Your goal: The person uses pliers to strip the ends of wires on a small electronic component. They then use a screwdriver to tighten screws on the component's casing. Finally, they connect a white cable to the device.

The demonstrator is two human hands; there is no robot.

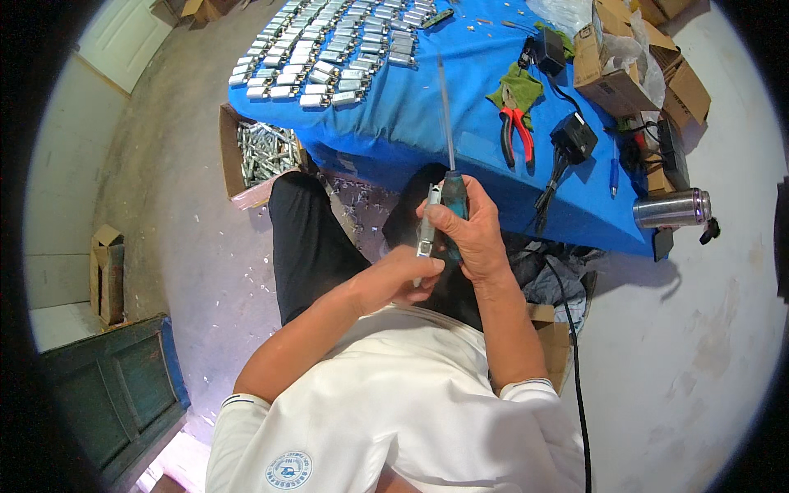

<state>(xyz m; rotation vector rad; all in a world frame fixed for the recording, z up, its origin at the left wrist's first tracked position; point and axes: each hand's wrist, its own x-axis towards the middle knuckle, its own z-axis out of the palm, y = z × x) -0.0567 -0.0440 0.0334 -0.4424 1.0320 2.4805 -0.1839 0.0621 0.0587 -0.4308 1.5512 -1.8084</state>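
My right hand [477,234] is closed round the dark teal handle of a screwdriver [454,193], its long thin shaft pointing away over the blue-covered table [485,193]. Its thumb also presses on a slim silver metal piece [426,232] beside the handle. My left hand [404,273] pinches the near end of that piece, thumb and fingers together. Both hands are above my lap, just short of the table's near edge. Rows of small silver metal pieces [316,70] lie across the table's far left.
Red-handled pliers [516,135] rest partly on a green cloth [519,85]. Black adapters [573,138] with cords, a blue pen [614,168] and a steel flask [672,209] lie at the right. Left of the table stands a carton [233,156] of metal parts.
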